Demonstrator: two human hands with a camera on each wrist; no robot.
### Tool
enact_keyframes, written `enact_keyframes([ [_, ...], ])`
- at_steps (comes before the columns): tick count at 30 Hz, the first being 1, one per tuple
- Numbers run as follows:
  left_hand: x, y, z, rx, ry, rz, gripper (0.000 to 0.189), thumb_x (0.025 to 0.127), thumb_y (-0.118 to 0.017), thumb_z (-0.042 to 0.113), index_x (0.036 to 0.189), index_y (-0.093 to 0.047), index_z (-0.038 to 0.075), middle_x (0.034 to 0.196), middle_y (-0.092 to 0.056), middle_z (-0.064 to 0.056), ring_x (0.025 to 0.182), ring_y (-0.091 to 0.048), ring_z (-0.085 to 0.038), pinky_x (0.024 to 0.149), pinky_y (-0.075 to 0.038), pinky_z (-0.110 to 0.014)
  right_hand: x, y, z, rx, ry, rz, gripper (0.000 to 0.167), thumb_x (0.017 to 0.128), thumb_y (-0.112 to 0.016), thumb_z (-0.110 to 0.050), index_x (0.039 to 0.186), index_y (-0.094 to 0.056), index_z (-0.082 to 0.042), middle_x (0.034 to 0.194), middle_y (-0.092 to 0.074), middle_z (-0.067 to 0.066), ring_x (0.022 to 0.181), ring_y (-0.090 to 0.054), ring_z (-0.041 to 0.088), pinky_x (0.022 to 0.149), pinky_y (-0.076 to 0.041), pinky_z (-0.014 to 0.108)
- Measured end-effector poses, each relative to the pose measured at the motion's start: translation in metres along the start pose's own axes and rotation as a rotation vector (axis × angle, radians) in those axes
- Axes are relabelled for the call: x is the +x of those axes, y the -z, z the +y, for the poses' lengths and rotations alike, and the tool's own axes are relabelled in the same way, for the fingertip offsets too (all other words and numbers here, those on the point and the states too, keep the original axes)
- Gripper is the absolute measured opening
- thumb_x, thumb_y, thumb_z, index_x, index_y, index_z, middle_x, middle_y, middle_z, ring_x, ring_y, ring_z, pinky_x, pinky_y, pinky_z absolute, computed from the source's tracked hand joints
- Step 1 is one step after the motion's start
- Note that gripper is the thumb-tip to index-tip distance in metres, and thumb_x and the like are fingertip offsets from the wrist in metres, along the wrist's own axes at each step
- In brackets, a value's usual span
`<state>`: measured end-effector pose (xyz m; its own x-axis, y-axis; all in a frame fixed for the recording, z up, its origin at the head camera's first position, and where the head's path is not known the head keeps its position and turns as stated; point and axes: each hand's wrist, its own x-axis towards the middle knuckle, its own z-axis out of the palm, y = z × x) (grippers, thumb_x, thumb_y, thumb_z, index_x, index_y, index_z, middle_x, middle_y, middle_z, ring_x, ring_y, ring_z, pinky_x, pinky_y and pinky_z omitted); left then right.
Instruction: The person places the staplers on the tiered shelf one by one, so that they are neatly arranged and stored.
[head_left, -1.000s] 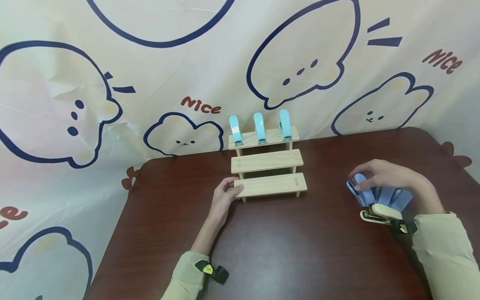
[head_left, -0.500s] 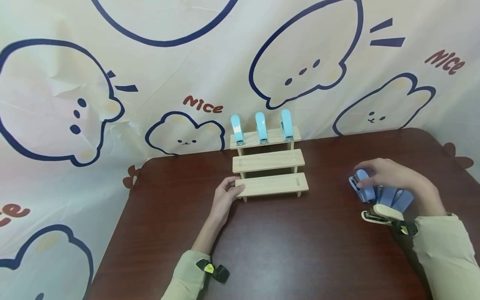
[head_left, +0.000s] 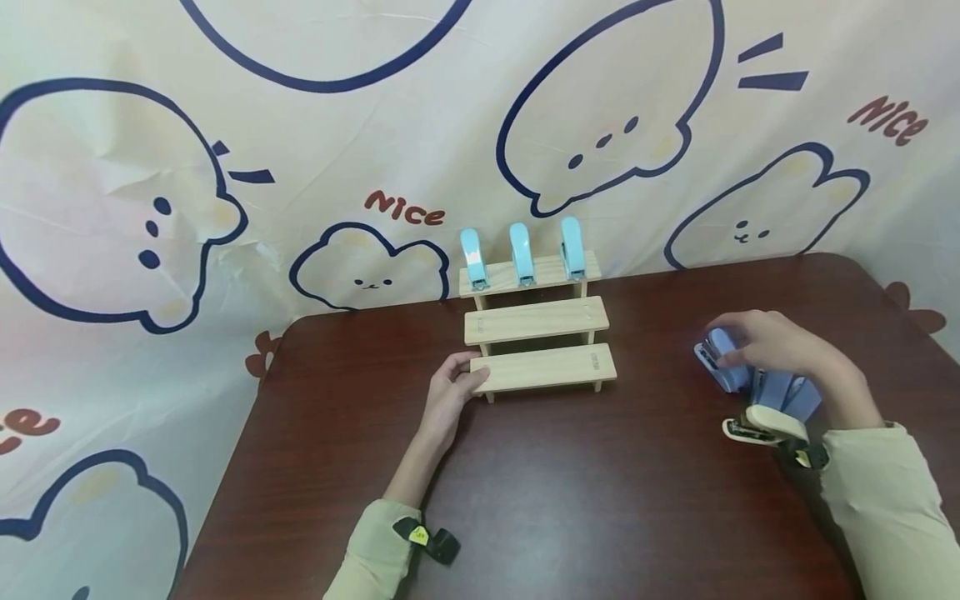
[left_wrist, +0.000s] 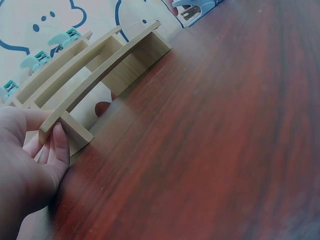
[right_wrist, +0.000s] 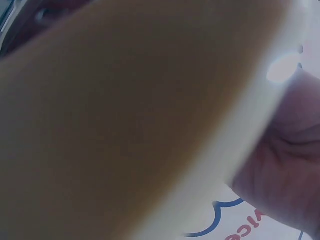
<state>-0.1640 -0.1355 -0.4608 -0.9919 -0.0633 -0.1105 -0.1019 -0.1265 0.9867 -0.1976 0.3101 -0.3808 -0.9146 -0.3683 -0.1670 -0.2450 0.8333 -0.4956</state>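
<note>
At the left end of the lowest board of a three-tier wooden rack [head_left: 547, 369], my left hand [head_left: 446, 396] pinches the board between thumb and fingers; the left wrist view shows this grip up close. On the right side of the table, my right hand [head_left: 783, 340] holds a periwinkle-blue stapler [head_left: 732, 380] from above. Two more such staplers [head_left: 771, 392] lie beside it, partly under the hand. Nearer to me is a cream stapler [head_left: 772, 422], close to the right wrist. A blurred cream surface [right_wrist: 125, 125] fills most of the right wrist view, hiding the right fingers.
Three light-blue staplers [head_left: 522, 254] stand in a row on the rack's top tier. The rack is near the table's back edge, against a printed cloth backdrop [head_left: 360, 150]. Brown tabletop [head_left: 570, 483] lies between the rack and the right-hand staplers.
My right hand has shifted slightly away from me with the blue stapler, while the other staplers beside it stay put. My left hand keeps its place on the rack.
</note>
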Motion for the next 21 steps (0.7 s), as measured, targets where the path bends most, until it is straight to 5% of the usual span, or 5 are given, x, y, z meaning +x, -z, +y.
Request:
enact_keyframes([
  [6, 0.0, 0.0, 0.001, -0.004, 0.001, -0.002, 0.035, 0.093, -0.071, 0.005, 0.126, -0.061, -0.004, 0.107, -0.062, -0.005, 0.086, -0.061, -0.01, 0.074, -0.05, -0.022, 0.002, 0.002, -0.003, 0.026, -0.031, 0.057, 0.049, 0.089, -0.074, -0.004, 0.133, -0.058, 0.012, 0.127, -0.059, 0.039, 0.114, -0.056, 0.055, 0.088, -0.05, 0.07],
  [12, 0.0, -0.003, 0.0, -0.013, 0.003, -0.009, 0.035, 0.093, -0.071, 0.004, 0.126, -0.061, -0.003, 0.108, -0.062, -0.006, 0.087, -0.061, -0.011, 0.075, -0.051, -0.023, 0.0, 0.009, -0.006, 0.066, -0.068, 0.104, 0.052, 0.091, -0.072, -0.005, 0.137, -0.054, 0.013, 0.126, -0.058, 0.039, 0.105, -0.061, 0.049, 0.073, -0.059, 0.053],
  [21, 0.0, -0.001, -0.001, -0.01, 0.003, -0.008, 0.036, 0.093, -0.072, 0.004, 0.126, -0.061, -0.004, 0.109, -0.062, -0.007, 0.087, -0.062, -0.012, 0.076, -0.052, -0.023, -0.008, 0.022, -0.023, 0.078, -0.082, 0.276, 0.049, 0.096, -0.072, -0.016, 0.136, -0.056, 0.007, 0.119, -0.063, 0.035, 0.097, -0.062, 0.043, 0.064, -0.053, 0.038],
])
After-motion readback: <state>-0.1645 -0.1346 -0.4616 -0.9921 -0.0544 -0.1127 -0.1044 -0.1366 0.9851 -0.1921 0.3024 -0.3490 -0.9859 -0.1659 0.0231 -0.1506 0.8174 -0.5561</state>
